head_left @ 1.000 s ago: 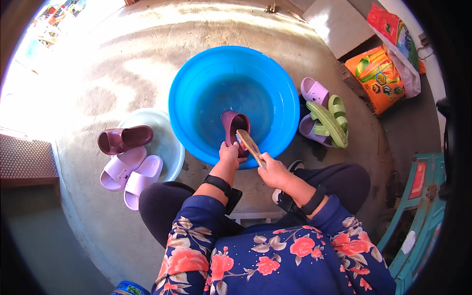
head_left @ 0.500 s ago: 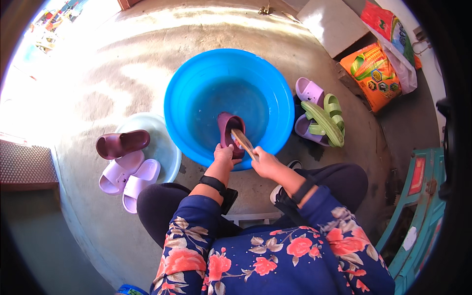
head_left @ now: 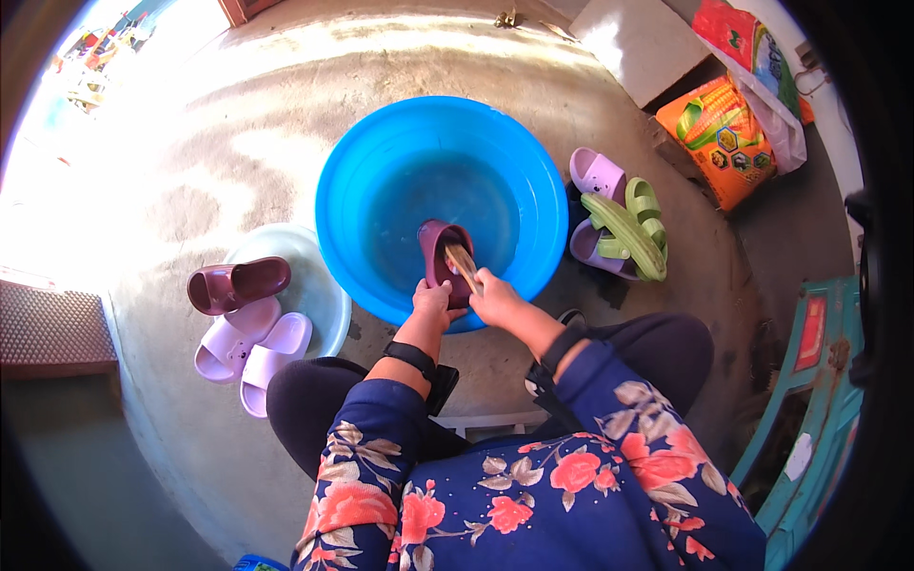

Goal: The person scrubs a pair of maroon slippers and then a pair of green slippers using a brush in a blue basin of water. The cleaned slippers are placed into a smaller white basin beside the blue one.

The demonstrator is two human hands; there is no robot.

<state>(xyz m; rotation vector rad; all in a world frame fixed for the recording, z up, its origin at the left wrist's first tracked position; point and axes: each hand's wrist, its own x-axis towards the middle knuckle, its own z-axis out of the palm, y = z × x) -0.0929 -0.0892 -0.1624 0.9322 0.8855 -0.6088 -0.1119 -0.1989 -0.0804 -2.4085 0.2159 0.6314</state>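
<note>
My left hand [head_left: 435, 303] grips the heel end of a dark maroon slipper [head_left: 435, 249], which tilts over the near rim of a blue basin [head_left: 347, 190] holding water. In my right hand [head_left: 499, 301] is a wooden-handled scrub brush [head_left: 464, 265]. Its head sits inside the slipper, where the bristles are mostly hidden. To the left, a matching maroon slipper [head_left: 238, 284] and two lilac slippers [head_left: 276, 360] rest on and beside a pale round lid or shallow basin [head_left: 328, 295].
Right of the basin lie lilac slippers [head_left: 598, 174] and green slippers [head_left: 624, 233] in a pile. An orange bag [head_left: 719, 143] leans by a pale board [head_left: 643, 48] at the far right. A teal metal frame [head_left: 795, 409] stands near right, a brown textured ledge [head_left: 57, 324] at left.
My right hand has moved slightly left and up, pushing the brush farther into the slipper. My left hand keeps its hold, and the slipper stays nearly in place.
</note>
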